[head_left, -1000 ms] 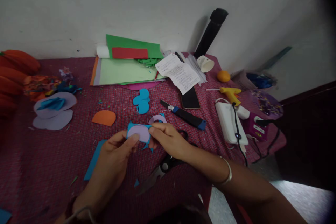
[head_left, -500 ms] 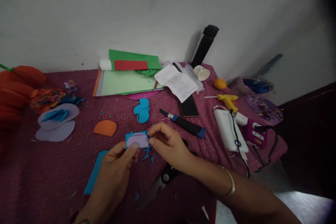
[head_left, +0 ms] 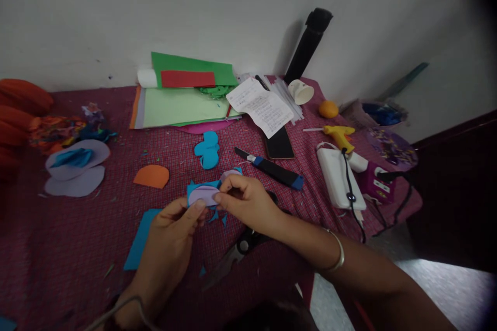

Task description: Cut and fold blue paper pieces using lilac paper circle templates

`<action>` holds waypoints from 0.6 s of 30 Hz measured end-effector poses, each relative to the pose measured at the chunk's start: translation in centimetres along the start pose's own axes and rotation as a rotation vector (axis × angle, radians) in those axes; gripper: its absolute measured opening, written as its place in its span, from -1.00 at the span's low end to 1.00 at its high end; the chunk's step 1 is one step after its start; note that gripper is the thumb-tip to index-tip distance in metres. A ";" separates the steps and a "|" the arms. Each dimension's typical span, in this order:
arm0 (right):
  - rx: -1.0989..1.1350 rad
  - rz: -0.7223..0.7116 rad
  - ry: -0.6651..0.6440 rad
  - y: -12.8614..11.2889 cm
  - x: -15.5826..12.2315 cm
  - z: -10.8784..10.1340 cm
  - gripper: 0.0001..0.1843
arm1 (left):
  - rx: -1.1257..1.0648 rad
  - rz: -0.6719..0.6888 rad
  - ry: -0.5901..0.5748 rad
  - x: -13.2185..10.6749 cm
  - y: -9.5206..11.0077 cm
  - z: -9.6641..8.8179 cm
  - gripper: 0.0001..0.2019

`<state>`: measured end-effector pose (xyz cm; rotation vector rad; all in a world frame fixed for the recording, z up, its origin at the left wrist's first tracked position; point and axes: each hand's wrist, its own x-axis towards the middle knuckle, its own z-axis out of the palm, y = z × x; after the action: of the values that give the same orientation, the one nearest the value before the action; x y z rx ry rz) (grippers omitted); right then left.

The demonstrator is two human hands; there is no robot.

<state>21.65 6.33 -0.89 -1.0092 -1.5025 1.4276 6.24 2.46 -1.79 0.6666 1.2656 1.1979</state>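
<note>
My left hand [head_left: 171, 240] and my right hand [head_left: 244, 201] both pinch a small blue paper piece with a lilac circle on it [head_left: 202, 194], held just above the red checked tablecloth [head_left: 77, 238]. The left thumb and forefinger grip its lower left edge; the right fingers close on its right edge. Black-handled scissors [head_left: 236, 253] lie under my right wrist. A blue paper strip [head_left: 139, 240] lies left of my left hand.
On the table lie an orange half-circle [head_left: 152, 176], blue cut-outs [head_left: 207, 149], a box cutter [head_left: 272, 168], a phone [head_left: 279, 142], a written note [head_left: 260, 106], stacked coloured sheets [head_left: 182, 98], a yellow glue gun [head_left: 339, 135], a white power bank [head_left: 339, 178], lilac circles [head_left: 75, 168].
My hands and the paper piece stay almost in place; the fingers shift slightly on it. The view tilted down and then back up.
</note>
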 end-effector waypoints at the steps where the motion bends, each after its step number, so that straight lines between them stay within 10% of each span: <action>1: 0.005 0.015 -0.011 0.1 0.0 0.0 -0.80 | -0.005 -0.004 0.001 0.0 0.1 0.1 -0.80; 11: -0.034 0.010 -0.008 0.2 -0.2 0.1 -0.80 | 0.102 0.031 -0.013 0.0 0.0 -0.4 -0.84; 18: 0.099 -0.107 -0.061 -1.1 -0.2 -0.4 -0.66 | 0.492 0.512 -0.024 -1.3 1.9 -0.2 -0.91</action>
<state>22.09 6.21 0.18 -0.8204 -1.4908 1.4532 5.61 1.80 0.27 1.4274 1.4291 1.2806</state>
